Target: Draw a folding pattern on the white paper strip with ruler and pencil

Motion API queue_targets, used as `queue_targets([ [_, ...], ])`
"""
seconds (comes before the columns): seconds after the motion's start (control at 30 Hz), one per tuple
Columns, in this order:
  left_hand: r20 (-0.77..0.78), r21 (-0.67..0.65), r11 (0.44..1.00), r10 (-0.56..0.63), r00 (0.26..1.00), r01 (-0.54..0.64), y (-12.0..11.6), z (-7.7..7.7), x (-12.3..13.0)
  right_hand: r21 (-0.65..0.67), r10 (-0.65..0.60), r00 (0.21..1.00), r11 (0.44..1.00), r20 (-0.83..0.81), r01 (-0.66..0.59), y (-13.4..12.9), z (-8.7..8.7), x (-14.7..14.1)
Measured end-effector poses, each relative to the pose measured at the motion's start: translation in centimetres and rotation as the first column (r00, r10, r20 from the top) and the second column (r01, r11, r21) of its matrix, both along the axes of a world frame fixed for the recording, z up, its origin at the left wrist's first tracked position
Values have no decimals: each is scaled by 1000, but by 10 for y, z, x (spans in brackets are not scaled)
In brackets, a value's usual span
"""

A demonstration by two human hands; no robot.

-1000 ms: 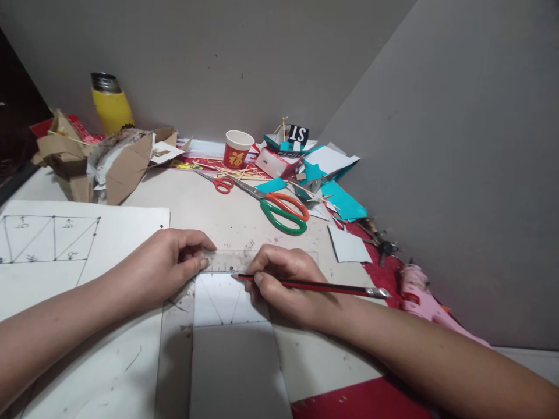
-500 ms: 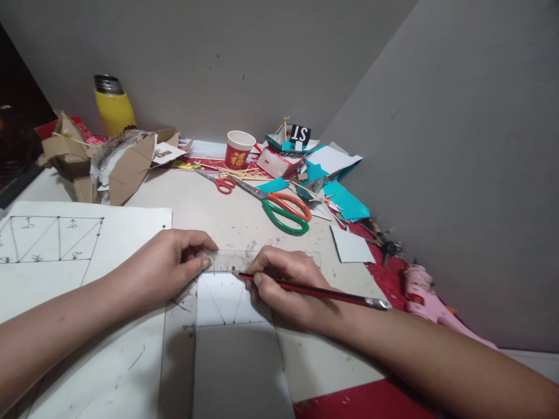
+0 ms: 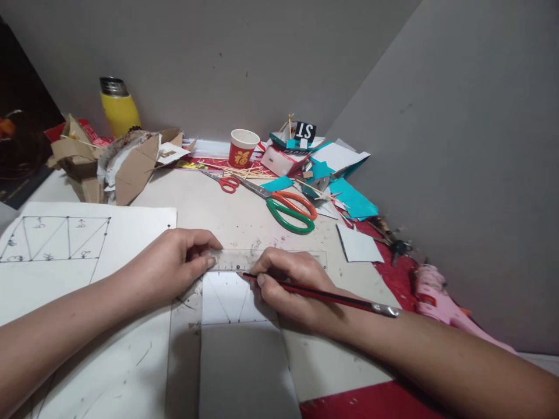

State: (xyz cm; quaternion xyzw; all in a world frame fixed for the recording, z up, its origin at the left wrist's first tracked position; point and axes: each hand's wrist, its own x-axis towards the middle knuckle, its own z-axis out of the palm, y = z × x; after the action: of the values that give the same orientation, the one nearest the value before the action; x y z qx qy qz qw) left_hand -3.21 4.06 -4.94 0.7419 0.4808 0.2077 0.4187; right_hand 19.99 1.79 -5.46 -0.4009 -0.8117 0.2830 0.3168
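A clear ruler [image 3: 229, 260] lies across the top edge of a white card strip [image 3: 244, 366], which has pencilled slanting lines and a cross line near its top. My left hand [image 3: 177, 265] holds down the ruler's left end between thumb and fingers. In my right hand [image 3: 290, 285] is a red and black pencil [image 3: 336, 298], gripped close to its point. The pencil's tip is at the ruler's lower edge, by the card's top. Part of the ruler's right half is hidden behind my right hand.
To the left lies a large sheet [image 3: 135, 233] with a drawn row of triangles. Beyond the hands are green-and-orange-handled scissors [image 3: 290, 212], small red scissors [image 3: 229, 184], a paper cup [image 3: 243, 148], thin sticks and scraps. A yellow bottle [image 3: 120, 113] stands back left; a pink glue gun [image 3: 441, 297] lies right.
The whole view has shifted slightly, so things appear a little further right. Both hands, the ruler and the pencil keep nearly the same places relative to the card.
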Motion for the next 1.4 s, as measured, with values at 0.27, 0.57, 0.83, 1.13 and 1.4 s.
queue_targets([
  [0.27,-9,-6,1000,1,1000,-1,1,-2,-1,64,16,1000,998,9,-17,0,1,1],
  [0.57,-10,6,1000,2,1000,-2,1,-1,0,4,-1,1000,1000,13,0,1,3,-3],
  [0.83,-15,9,1000,3,1000,-3,-1,-1,-1,19,15,1000,1000,-9,-15,1,2,0],
  [1.13,-8,9,1000,0,1000,0,1,-2,0,-23,-3,1000,1000,-10,3,1,3,-1],
  [1.4,-7,6,1000,-3,1000,3,0,-1,-1,-113,-29,999,993,-36,25,0,3,-1],
])
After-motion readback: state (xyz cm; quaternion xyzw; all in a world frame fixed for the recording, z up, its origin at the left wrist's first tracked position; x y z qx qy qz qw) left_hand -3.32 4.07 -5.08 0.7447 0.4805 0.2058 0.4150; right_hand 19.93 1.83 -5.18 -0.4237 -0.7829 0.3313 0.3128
